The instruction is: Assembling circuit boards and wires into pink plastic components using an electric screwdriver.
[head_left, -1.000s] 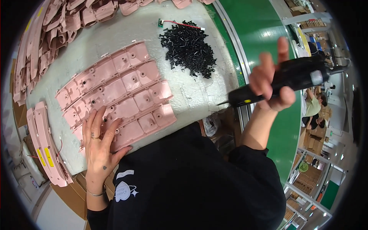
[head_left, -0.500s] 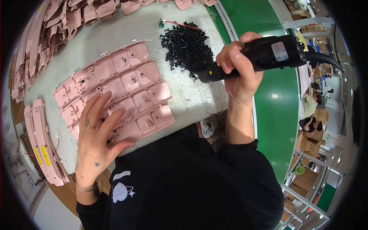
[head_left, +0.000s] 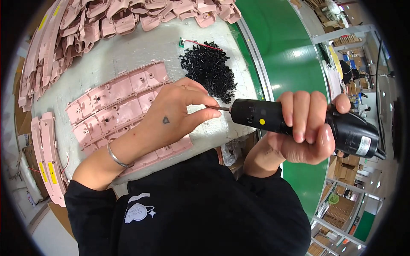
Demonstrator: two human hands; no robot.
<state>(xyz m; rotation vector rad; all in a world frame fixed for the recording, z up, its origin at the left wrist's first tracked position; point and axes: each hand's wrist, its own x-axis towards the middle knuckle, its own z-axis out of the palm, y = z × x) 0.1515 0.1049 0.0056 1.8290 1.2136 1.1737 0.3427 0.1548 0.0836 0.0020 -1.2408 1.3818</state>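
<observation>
The pile of black screws [head_left: 209,70] lies on the pale, wrapped bench [head_left: 158,45], and everything else sits around it. To the right of the pile and toward the person, the right hand [head_left: 305,128] has its grip wrapped about a black electric screwdriver [head_left: 258,115], the tool held roughly level with its bit [head_left: 225,109] pointing left. Just on the person's side of the pile, the left hand [head_left: 173,111] has its grip pinched, thumb and forefinger closed on the end of the bit; whether a screw sits between those fingertips is too small to tell. Left of the pile, and nearer the person, pink panels [head_left: 119,84] lie side by side, partly hidden by the left hand and forearm. At the pile's far left edge rests a small green circuit board [head_left: 182,42], its red wire [head_left: 200,44] running across the top of the screws. Beyond the pile to the left, curved pink parts [head_left: 106,23] are heaped; well apart on its left are two long pink strips [head_left: 44,149] bearing yellow patches. Right of the pile stretches a green surface [head_left: 294,70].
</observation>
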